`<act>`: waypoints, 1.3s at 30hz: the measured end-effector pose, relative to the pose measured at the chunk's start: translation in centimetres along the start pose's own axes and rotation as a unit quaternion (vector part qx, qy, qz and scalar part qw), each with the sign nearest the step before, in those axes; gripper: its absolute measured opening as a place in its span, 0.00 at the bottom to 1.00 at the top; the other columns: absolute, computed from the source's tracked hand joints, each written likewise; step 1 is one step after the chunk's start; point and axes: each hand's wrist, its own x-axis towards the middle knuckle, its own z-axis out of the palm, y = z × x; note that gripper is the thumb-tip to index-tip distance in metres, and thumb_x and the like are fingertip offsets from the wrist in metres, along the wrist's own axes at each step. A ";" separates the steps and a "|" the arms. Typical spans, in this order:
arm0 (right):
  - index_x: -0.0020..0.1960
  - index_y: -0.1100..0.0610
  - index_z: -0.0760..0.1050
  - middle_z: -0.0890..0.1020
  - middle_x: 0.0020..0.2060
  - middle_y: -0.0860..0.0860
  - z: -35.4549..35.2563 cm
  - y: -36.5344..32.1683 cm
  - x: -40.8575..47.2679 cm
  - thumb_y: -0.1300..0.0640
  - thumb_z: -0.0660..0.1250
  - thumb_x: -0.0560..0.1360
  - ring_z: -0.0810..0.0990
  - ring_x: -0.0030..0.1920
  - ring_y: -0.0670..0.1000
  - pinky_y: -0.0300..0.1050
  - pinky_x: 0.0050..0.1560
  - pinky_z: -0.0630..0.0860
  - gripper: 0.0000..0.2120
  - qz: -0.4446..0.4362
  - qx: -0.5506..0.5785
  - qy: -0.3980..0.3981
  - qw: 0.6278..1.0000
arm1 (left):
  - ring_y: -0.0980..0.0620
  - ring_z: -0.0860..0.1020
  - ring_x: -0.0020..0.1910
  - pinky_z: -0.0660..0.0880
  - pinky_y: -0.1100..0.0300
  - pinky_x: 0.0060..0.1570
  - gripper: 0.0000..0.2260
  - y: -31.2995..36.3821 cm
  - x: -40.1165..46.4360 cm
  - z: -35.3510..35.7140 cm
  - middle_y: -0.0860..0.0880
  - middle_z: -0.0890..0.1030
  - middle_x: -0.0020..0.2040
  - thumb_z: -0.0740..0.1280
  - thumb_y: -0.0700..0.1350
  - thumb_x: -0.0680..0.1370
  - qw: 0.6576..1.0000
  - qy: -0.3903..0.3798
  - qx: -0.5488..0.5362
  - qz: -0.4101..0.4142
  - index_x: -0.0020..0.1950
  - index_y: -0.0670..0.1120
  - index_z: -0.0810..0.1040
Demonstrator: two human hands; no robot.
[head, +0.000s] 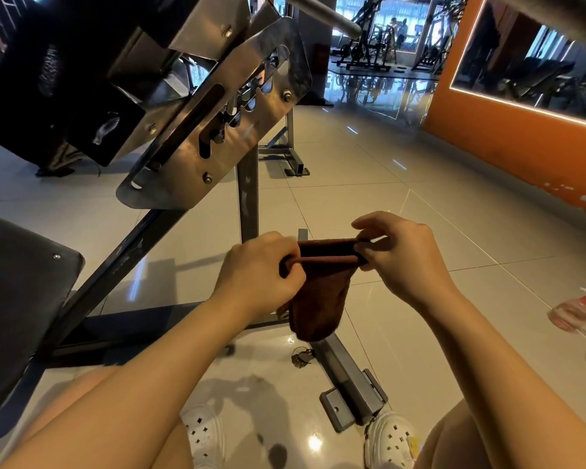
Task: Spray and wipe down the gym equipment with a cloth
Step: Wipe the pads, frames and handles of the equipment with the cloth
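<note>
A dark brown cloth is stretched between my two hands above the tiled floor, its lower part hanging down. My left hand pinches its left edge, and my right hand pinches its right edge with thumb and fingers. The gym bench with its notched steel adjustment plate rises to the upper left, its dark frame running down under my hands. A clear spray bottle with a red and white head lies on the floor at the far right, apart from both hands.
A black seat pad fills the left edge. The frame's grey foot bar lies between my white shoes. A small dark clump sits on the tiles. An orange wall with a mirror stands right; other machines stand far back.
</note>
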 end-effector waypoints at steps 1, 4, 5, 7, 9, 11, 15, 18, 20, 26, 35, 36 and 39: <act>0.58 0.56 0.79 0.81 0.47 0.49 0.3 -0.1 0.0 0.65 0.68 0.76 0.82 0.44 0.50 0.38 0.46 0.79 0.12 0.004 0.012 -0.006 1.000 | 0.50 0.75 0.41 0.73 0.57 0.43 0.06 -0.1 0.1 -0.3 0.53 0.75 0.43 0.64 0.50 0.78 1.000 -0.001 0.025 -0.004 0.49 0.49 0.78; 0.52 0.56 0.81 0.80 0.43 0.47 1.4 -0.7 0.1 0.64 0.67 0.77 0.81 0.45 0.50 0.41 0.46 0.77 0.07 -0.009 0.001 0.008 1.000 | 0.49 0.74 0.42 0.70 0.57 0.42 0.08 -0.2 0.3 -0.9 0.53 0.72 0.43 0.60 0.53 0.79 0.993 -0.029 0.115 -0.018 0.49 0.50 0.75; 0.51 0.55 0.81 0.79 0.43 0.46 1.7 -0.9 0.2 0.62 0.67 0.77 0.80 0.45 0.50 0.41 0.45 0.76 0.06 -0.018 -0.011 0.023 1.000 | 0.49 0.73 0.41 0.67 0.58 0.41 0.09 -0.2 0.3 -1.3 0.53 0.70 0.43 0.58 0.53 0.80 0.989 -0.033 0.142 -0.014 0.50 0.50 0.74; 0.50 0.52 0.79 0.77 0.45 0.44 2.3 -1.2 0.6 0.59 0.67 0.78 0.79 0.44 0.49 0.42 0.43 0.76 0.04 -0.018 -0.016 0.049 0.998 | 0.51 0.70 0.40 0.64 0.59 0.40 0.12 -0.5 0.5 -1.9 0.53 0.69 0.43 0.56 0.54 0.81 0.981 -0.042 0.187 -0.002 0.54 0.50 0.75; 0.47 0.49 0.75 0.78 0.46 0.45 2.7 -1.6 1.1 0.58 0.65 0.79 0.81 0.40 0.49 0.38 0.35 0.77 0.05 0.028 0.086 0.053 0.995 | 0.51 0.72 0.41 0.66 0.59 0.39 0.15 -1.0 0.5 -2.5 0.52 0.71 0.45 0.55 0.54 0.82 0.978 -0.048 0.205 0.002 0.56 0.48 0.76; 0.45 0.48 0.73 0.79 0.45 0.46 3.2 -2.3 1.6 0.59 0.64 0.79 0.82 0.34 0.49 0.36 0.31 0.77 0.07 0.080 0.216 0.031 0.973 | 0.51 0.75 0.42 0.72 0.58 0.40 0.14 -1.8 0.4 -3.0 0.52 0.75 0.47 0.57 0.54 0.81 0.984 -0.028 0.177 -0.009 0.55 0.48 0.78; 0.45 0.52 0.75 0.80 0.43 0.50 4.0 -3.1 2.7 0.62 0.64 0.79 0.83 0.36 0.49 0.36 0.34 0.79 0.07 0.085 0.289 0.009 0.953 | 0.52 0.77 0.43 0.78 0.57 0.44 0.05 -3.4 -0.4 -4.1 0.54 0.77 0.44 0.67 0.50 0.78 0.996 0.052 0.043 -0.054 0.48 0.49 0.79; 0.46 0.52 0.77 0.81 0.44 0.50 4.5 -3.3 3.2 0.61 0.67 0.77 0.82 0.45 0.51 0.38 0.38 0.80 0.05 0.061 0.316 -0.005 0.947 | 0.56 0.77 0.43 0.77 0.67 0.42 0.02 -4.1 -0.8 -5.0 0.56 0.77 0.42 0.71 0.46 0.76 0.993 0.090 -0.033 -0.071 0.45 0.52 0.78; 0.50 0.51 0.78 0.81 0.47 0.48 4.4 -3.2 3.3 0.61 0.70 0.75 0.81 0.48 0.50 0.38 0.41 0.80 0.07 0.026 0.341 -0.045 0.939 | 0.60 0.78 0.42 0.74 0.75 0.38 0.05 -4.3 -0.9 -5.6 0.58 0.77 0.40 0.71 0.43 0.76 0.988 0.106 -0.075 -0.087 0.44 0.52 0.77; 0.51 0.50 0.78 0.80 0.53 0.52 3.4 -3.9 3.1 0.66 0.68 0.75 0.82 0.49 0.48 0.40 0.47 0.81 0.12 -0.036 0.326 -0.074 0.942 | 0.62 0.79 0.47 0.75 0.73 0.43 0.14 -3.6 -0.8 -7.2 0.56 0.80 0.44 0.72 0.37 0.74 0.959 0.161 -0.211 -0.098 0.46 0.55 0.74; 0.47 0.45 0.76 0.80 0.38 0.45 -0.3 -13.2 2.3 0.61 0.66 0.79 0.82 0.36 0.50 0.46 0.35 0.81 0.10 -0.175 0.288 0.242 0.910 | 0.62 0.81 0.48 0.77 0.70 0.47 0.10 0.9 -0.9 -14.0 0.59 0.82 0.47 0.69 0.38 0.77 0.945 0.271 -0.184 0.016 0.55 0.51 0.81; 0.49 0.48 0.76 0.80 0.40 0.44 -0.9 -14.7 2.2 0.62 0.65 0.78 0.82 0.39 0.46 0.42 0.40 0.81 0.09 -0.217 0.292 0.263 0.894 | 0.61 0.81 0.48 0.76 0.71 0.48 0.09 1.5 -0.9 -15.1 0.58 0.82 0.47 0.69 0.38 0.77 0.936 0.299 -0.184 0.034 0.55 0.50 0.81; 0.61 0.60 0.75 0.79 0.52 0.47 -2.2 -18.9 2.8 0.63 0.65 0.77 0.77 0.54 0.44 0.35 0.58 0.73 0.13 -0.356 0.162 0.307 0.868 | 0.61 0.81 0.48 0.76 0.70 0.48 0.10 2.1 -0.7 -18.4 0.59 0.81 0.47 0.69 0.37 0.77 0.906 0.370 -0.197 0.060 0.53 0.51 0.80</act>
